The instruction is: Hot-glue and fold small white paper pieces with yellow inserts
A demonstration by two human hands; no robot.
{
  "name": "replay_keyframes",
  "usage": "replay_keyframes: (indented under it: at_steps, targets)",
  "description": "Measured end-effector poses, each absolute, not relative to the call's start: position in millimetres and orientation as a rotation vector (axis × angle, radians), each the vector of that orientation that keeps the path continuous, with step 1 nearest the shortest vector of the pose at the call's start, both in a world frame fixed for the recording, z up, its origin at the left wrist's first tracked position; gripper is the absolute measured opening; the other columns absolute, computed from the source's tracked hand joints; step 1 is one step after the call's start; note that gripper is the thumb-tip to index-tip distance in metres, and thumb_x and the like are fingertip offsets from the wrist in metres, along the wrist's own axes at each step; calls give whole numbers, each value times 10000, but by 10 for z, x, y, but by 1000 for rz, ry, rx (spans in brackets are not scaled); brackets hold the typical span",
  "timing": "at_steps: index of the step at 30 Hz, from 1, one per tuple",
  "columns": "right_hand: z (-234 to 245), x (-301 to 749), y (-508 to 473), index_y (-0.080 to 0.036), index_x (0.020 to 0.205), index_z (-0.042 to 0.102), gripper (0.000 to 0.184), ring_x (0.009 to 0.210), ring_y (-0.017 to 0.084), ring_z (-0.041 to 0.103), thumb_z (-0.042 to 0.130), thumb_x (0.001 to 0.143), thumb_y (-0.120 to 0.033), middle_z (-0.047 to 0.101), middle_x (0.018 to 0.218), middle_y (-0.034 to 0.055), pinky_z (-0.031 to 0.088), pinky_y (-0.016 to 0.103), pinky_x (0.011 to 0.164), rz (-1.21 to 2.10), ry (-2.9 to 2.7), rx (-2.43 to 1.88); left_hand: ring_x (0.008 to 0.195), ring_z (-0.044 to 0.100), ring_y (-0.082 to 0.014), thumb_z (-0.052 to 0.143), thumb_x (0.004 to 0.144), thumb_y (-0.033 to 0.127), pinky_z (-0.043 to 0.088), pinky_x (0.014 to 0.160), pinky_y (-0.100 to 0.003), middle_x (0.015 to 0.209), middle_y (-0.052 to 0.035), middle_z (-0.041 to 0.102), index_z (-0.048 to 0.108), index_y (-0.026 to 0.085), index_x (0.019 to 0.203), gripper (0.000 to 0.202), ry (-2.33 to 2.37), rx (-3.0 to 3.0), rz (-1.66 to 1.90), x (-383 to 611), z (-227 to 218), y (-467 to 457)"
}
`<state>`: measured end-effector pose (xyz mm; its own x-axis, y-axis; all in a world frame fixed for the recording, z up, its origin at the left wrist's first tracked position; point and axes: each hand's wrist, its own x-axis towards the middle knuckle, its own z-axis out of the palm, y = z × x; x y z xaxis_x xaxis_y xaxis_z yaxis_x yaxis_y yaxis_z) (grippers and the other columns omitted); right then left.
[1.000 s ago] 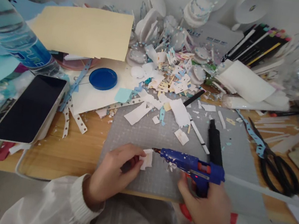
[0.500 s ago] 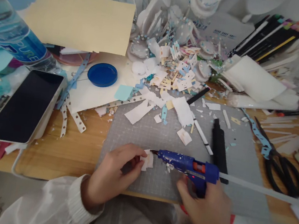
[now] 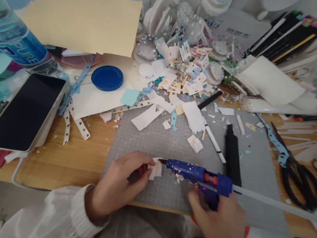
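My left hand pinches the left edge of a small white piece of paper between thumb and fingers, low over the grey cutting mat. Wrapped round the handle of a blue hot glue gun is my right hand. The gun's dark nozzle points left and meets the paper's upper edge; whether it touches cannot be told. A long translucent glue stick sticks out of the gun's back toward the right. A small red light glows on its side.
Torn white paper strips, a white pen and a black tool lie on the mat. Black-handled scissors rest at right. A phone, water bottle and blue lid stand left. A heap of paper scraps fills the back.
Hardly anything differs. Both hands, the paper and the glue gun keep nearly the same places; the whole view has shifted very slightly.
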<state>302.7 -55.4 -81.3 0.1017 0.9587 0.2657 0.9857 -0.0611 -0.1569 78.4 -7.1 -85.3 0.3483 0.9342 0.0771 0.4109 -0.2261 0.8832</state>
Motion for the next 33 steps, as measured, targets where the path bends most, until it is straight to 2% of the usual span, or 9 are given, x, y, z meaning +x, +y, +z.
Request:
replay_keyframes:
  at_steps: [5,11,22,29,33]
  targets:
    - [-811,3048,-574,-200,805,548,203,457,210,577,522,770,-399,594,547,20,396,288,452,-104,-1944,-2103,700,609,-86,544,862,83,489,680,-192,825,7,646,593,199,971,167,1191,1802,822,778,-857,-81]
    - [-816,3063,-586,-210,722,538,235,426,204,550,478,774,-431,572,504,26,373,293,432,-149,-1949,-2078,704,610,-85,548,857,75,487,679,-192,828,10,648,596,202,972,178,1196,1793,830,785,-849,-81]
    - [-744,3073,-603,-172,835,599,225,412,195,566,490,798,-366,600,509,9,374,280,417,-225,-1988,-1972,701,621,-100,562,838,105,494,644,-199,822,-3,660,623,195,955,160,1258,1679,831,792,-861,-90]
    - [-674,3095,-661,-181,901,555,191,588,217,667,478,838,-344,690,727,58,443,296,489,-176,-2077,-1844,716,639,-100,598,828,151,524,664,-177,816,-8,674,640,184,938,123,1197,1369,883,782,-861,-61]
    - [-675,3109,-691,-180,930,551,229,572,212,664,484,838,-379,688,724,52,451,299,484,-172,-2083,-1887,727,639,-92,606,819,144,529,678,-159,825,-9,674,648,183,936,130,1166,1286,903,777,-859,-52]
